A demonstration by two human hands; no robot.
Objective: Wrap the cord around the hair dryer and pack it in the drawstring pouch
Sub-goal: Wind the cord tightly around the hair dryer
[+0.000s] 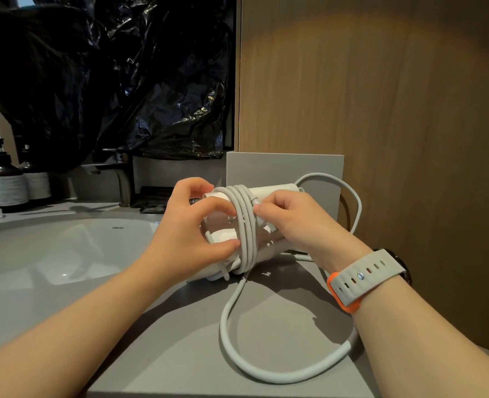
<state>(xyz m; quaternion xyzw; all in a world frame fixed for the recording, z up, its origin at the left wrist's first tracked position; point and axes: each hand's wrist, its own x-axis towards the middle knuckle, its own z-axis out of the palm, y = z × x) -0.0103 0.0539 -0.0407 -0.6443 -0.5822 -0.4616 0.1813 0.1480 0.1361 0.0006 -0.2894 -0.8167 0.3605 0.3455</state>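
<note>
Hair dryer (pixel 272 192) w/ cord (pixel 245 222) (sink (pixel 65 248): FRENZA)

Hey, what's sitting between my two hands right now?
In the head view, the wound turns of cord around the hair dryer lie between the left hand and right hand.

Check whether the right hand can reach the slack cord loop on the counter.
Probably yes: the cord loop lies uncovered below the right hand, though its fingers now pinch the wrapped cord.
</note>
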